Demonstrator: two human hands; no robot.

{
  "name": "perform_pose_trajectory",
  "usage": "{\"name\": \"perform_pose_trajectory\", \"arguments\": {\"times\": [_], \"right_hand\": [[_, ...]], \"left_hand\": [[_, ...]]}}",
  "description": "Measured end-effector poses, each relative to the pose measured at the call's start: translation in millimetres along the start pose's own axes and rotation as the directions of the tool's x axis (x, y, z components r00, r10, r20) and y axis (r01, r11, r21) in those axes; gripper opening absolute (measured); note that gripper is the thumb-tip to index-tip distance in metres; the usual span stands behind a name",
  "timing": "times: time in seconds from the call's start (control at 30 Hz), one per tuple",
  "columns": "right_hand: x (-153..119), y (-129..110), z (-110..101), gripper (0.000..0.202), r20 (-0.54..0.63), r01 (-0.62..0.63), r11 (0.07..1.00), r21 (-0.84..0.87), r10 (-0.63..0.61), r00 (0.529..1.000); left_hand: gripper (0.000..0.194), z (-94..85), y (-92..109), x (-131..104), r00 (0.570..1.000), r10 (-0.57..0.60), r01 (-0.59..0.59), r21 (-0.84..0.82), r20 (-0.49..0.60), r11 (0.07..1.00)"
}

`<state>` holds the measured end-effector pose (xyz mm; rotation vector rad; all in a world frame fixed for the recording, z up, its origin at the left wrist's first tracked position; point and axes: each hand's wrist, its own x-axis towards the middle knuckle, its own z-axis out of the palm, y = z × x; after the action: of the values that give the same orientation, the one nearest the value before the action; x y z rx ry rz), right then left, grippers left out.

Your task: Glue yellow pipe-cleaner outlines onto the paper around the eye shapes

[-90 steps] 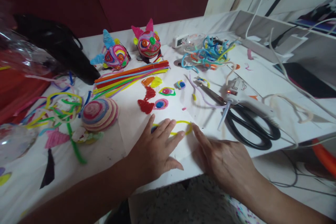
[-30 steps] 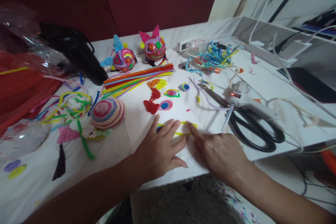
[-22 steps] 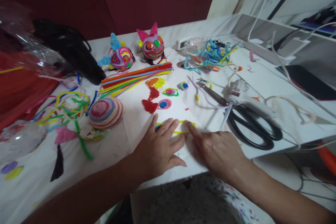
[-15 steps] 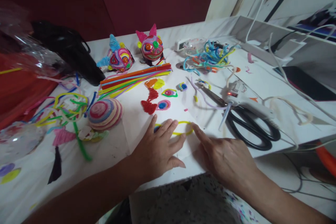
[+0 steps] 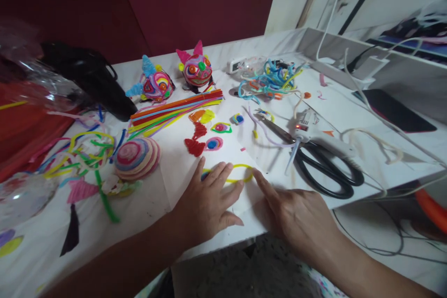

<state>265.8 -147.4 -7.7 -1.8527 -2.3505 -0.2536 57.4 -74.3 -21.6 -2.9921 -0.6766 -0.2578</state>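
A yellow pipe cleaner (image 5: 240,165) lies on the white paper, bent into a long loop. Over its left part my left hand (image 5: 207,202) rests flat with fingers spread, hiding some of it and a small blue piece beneath. The outstretched index finger of my right hand (image 5: 296,212) touches the loop's right end; its other fingers are folded under and partly hidden. Just beyond my hands lie a pink-and-blue coiled eye shape (image 5: 213,144), a green-edged eye shape (image 5: 221,127), a small blue-centred coil (image 5: 238,118) and red pieces (image 5: 194,147).
Black-handled scissors (image 5: 326,172) lie at right beneath a white glue gun (image 5: 314,135). A striped dome (image 5: 137,158) and pipe cleaner bundle (image 5: 178,109) sit left. Behind stand two colourful animal heads (image 5: 197,69). A blue tangle (image 5: 270,79) and phone (image 5: 394,109) lie farther back.
The camera view has turned slightly, so the table things appear a little farther left and lower. Both hands keep nearly the same pose on the yellow loop.
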Motion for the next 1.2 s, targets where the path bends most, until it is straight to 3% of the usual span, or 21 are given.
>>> {"name": "perform_pose_trajectory", "arguments": {"times": [0.13,0.53,0.7,0.8,0.93,1.07,1.2], "right_hand": [[-10.8,-1.8,-0.7,0.051,-0.230,0.094,0.995,-0.036,-0.099,0.968],[-24.2,-9.4,-6.4,0.065,-0.200,0.142,0.987,0.079,-0.123,0.972],[-22.4,-8.9,-7.2,0.048,-0.266,0.150,0.986,0.069,-0.127,0.956],[-24.1,-10.4,-10.3,0.037,-0.310,0.163,0.981,0.102,-0.124,0.942],[-32.4,-12.5,-11.0,0.017,-0.324,0.141,0.966,0.216,-0.066,0.944],[-45.4,-10.5,-6.9,0.023,-0.277,0.097,0.955,0.282,-0.016,0.961],[-57.7,-2.8,-5.6,0.017,-0.243,0.103,0.937,0.333,-0.021,0.970]], "left_hand": [[0.065,0.2,-0.7,-0.9,1.000,0.002,-0.003,-0.017,-0.019,1.000],[0.069,-3.3,-0.6,0.5,0.999,0.027,-0.027,0.002,-0.033,1.000],[0.072,-5.4,-3.4,-0.7,0.995,0.058,-0.058,0.012,-0.080,0.998],[0.062,-9.8,-7.6,-2.1,0.988,0.053,-0.058,-0.027,-0.143,0.998],[0.036,-18.1,-12.8,-2.2,0.951,-0.041,0.010,-0.102,-0.307,0.995],[0.023,-22.3,-18.7,0.0,0.881,-0.148,0.098,-0.133,-0.449,0.986],[0.018,-23.3,-26.3,0.8,0.841,-0.172,0.145,-0.093,-0.513,0.985]]}}
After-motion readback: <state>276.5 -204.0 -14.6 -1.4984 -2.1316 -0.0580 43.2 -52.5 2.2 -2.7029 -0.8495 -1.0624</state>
